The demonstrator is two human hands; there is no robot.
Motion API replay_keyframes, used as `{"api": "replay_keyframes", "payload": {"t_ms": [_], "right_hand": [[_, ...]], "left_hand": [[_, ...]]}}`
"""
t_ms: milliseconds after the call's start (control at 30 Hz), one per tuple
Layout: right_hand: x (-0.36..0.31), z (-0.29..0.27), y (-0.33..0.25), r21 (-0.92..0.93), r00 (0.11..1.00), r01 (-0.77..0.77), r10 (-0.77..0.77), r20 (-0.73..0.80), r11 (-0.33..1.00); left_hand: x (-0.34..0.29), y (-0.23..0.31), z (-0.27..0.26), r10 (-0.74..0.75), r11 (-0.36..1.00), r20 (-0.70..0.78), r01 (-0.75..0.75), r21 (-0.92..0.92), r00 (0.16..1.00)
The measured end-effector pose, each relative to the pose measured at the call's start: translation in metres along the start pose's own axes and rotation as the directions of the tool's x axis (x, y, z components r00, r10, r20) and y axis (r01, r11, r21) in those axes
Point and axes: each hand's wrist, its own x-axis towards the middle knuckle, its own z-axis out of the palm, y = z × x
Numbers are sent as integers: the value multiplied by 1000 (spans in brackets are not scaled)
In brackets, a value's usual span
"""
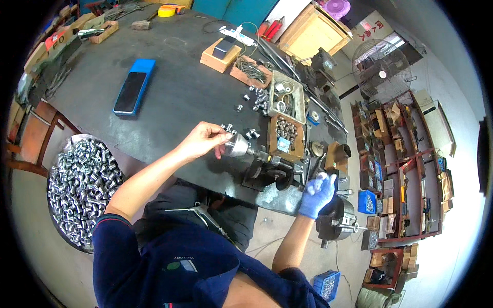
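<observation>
My bare left hand (204, 140) reaches to the front of a cone-shaped metal chuck (238, 147) on a small bench spindle (272, 172). Its thumb and fingers are pinched together at the chuck's face; whatever lies between them is hidden. Several small shiny metal sleeves (251, 134) lie on the dark table just behind that hand. At the table's right edge, beyond the spindle, my right hand (317, 196) wears a light blue glove. Its fingers are curled, and I cannot make out what they hold. A dark round machine part (336, 218) stands beside it.
A large round container (84, 192) heaped with metal sleeves stands at the left. On the table (169, 77) are a blue-cased device (134, 87), a wooden box of fittings (285, 136) and a plastic tray (286, 95). A fan (382, 74) and shelves (400, 169) stand right.
</observation>
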Motion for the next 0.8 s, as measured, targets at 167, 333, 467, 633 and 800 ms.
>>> {"api": "replay_keyframes", "payload": {"t_ms": [167, 333, 467, 633, 800], "right_hand": [[-13, -46, 42, -73, 949, -223, 200, -243, 972], [52, -61, 83, -278, 942, -275, 200, -269, 921], [96, -42, 65, -277, 965, -217, 162, -207, 936], [60, 4, 20, 69, 1000, 19, -20, 14, 997], [-6, -6, 5, 65, 993, 91, -96, 69, 994]], "left_hand": [[-1, 3, 3, 7, 995, -4, -7, -98, 1000], [0, 5, -2, 19, 993, -18, -21, -117, 1000], [-27, 15, -35, 13, 1000, -136, -11, 18, 991], [-133, 22, -112, 29, 946, -512, 142, 291, 858], [-245, 36, -154, 25, 705, -786, 547, 451, 617]]}}
